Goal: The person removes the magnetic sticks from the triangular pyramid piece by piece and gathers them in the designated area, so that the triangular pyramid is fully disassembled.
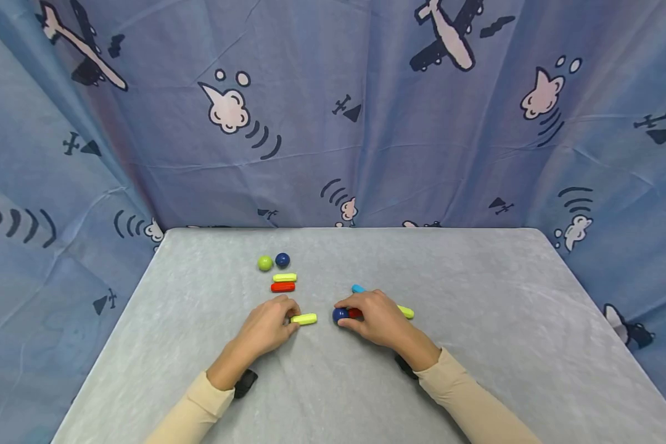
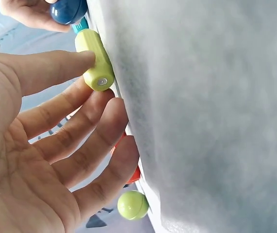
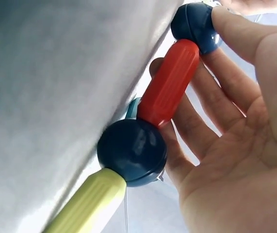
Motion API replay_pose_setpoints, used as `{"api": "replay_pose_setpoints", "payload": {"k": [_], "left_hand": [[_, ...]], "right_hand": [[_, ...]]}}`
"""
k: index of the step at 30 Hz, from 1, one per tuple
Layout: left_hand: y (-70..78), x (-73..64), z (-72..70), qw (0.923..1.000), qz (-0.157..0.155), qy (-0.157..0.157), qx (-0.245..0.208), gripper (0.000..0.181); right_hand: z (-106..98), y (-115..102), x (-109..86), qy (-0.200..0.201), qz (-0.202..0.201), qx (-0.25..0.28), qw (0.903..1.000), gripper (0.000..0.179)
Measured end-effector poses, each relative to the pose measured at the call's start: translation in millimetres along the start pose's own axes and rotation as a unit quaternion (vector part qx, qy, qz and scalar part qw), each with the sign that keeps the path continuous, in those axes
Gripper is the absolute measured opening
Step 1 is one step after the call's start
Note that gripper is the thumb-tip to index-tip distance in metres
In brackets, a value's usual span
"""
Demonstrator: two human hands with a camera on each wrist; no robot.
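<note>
My left hand (image 1: 267, 325) pinches a yellow-green magnetic stick (image 1: 305, 319) between thumb and fingers, its free end pointing right toward the other hand. A short gap separates that end from a dark blue ball (image 1: 340, 316), which the thumb and fingers of my right hand (image 1: 385, 320) grip. From this ball runs a red stick (image 3: 170, 82), joined in the right wrist view to a second dark blue ball (image 3: 132, 152). Another yellow-green stick (image 3: 87, 204) extends from that second ball. A light blue stick (image 1: 357, 288) shows partly beyond the right hand, which hides the rest.
Farther back on the left lie a green ball (image 1: 264, 263) and a dark blue ball (image 1: 282, 260) side by side. Nearer stand a yellow-green stick (image 1: 285, 278) and a red stick (image 1: 283, 287), lying parallel. A blue patterned curtain (image 1: 311, 123) hangs behind the grey-covered table (image 1: 477, 277).
</note>
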State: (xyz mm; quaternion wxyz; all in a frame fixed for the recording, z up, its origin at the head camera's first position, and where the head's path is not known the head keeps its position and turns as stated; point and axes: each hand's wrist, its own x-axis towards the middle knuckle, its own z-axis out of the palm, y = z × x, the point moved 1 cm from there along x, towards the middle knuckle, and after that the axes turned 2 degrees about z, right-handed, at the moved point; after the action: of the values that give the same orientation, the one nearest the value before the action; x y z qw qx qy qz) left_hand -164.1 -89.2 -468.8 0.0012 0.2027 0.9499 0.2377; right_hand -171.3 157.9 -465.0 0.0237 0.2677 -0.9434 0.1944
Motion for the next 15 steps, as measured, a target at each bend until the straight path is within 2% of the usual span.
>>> {"api": "replay_pose_setpoints", "payload": {"k": [7,15], "left_hand": [[-2.6,1.2,-3.2,1.0,0.006,-0.002,-0.005,0.015],[-16.6,1.1,-12.5,0.9994,-0.031,0.014,-0.01,0.018]], "right_hand": [[0,1,-0.4,0.01,-0.007,-0.003,0.9999,0.035],[0,1,-1.9,0.01,-0.011,0.004,0.9999,0.035]]}}
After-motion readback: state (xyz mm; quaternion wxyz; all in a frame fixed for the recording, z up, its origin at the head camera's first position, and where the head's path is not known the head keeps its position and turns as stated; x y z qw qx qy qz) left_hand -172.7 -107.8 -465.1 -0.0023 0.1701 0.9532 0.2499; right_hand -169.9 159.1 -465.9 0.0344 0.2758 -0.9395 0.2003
